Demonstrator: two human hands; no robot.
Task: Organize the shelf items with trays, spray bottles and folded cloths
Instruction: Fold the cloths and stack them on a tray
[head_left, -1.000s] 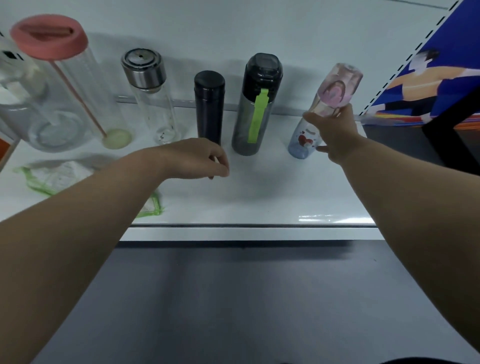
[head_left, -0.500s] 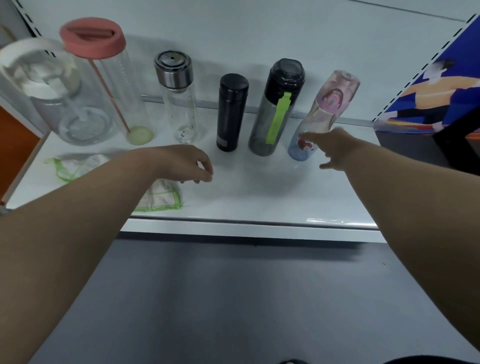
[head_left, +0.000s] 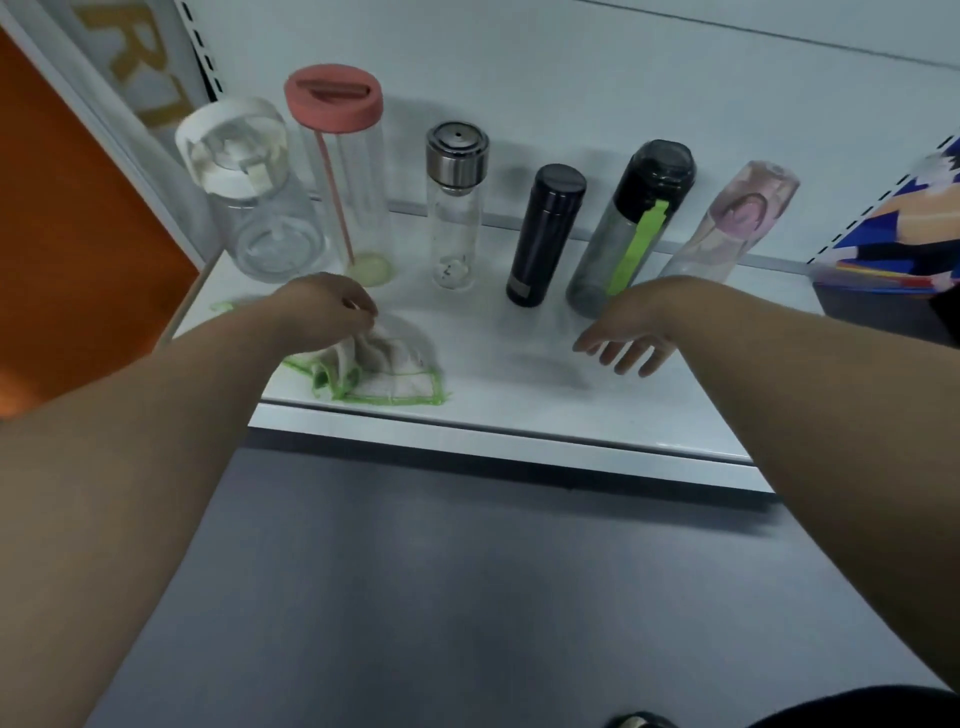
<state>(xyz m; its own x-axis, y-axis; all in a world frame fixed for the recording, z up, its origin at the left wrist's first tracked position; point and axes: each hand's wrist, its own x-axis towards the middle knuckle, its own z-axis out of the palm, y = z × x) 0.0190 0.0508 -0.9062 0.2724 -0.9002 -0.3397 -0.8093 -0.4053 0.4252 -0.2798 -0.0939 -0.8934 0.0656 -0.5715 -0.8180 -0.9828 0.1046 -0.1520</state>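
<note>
A white cloth with green edging (head_left: 387, 371) lies crumpled near the front left of the white shelf (head_left: 519, 415). My left hand (head_left: 332, 309) pinches the cloth's bunched top and lifts it slightly. My right hand (head_left: 626, 340) hovers over the shelf with fingers spread and holds nothing. Behind stands a row of bottles: a clear white-lidded jar (head_left: 249, 192), a pink-lidded tall bottle (head_left: 343, 166), a steel-capped glass bottle (head_left: 454, 208), a black flask (head_left: 545, 239), a grey bottle with a green strap (head_left: 631, 234) and a pink printed bottle (head_left: 727, 228).
An orange panel (head_left: 78, 234) closes the left side. A blue printed board (head_left: 904, 234) and a dark box stand at the right end of the shelf. Grey floor (head_left: 467, 597) lies below the shelf's front edge.
My right hand has let go of the pink printed bottle and drawn back toward the shelf front, open. My left hand has moved left and taken hold of the green-edged cloth.
</note>
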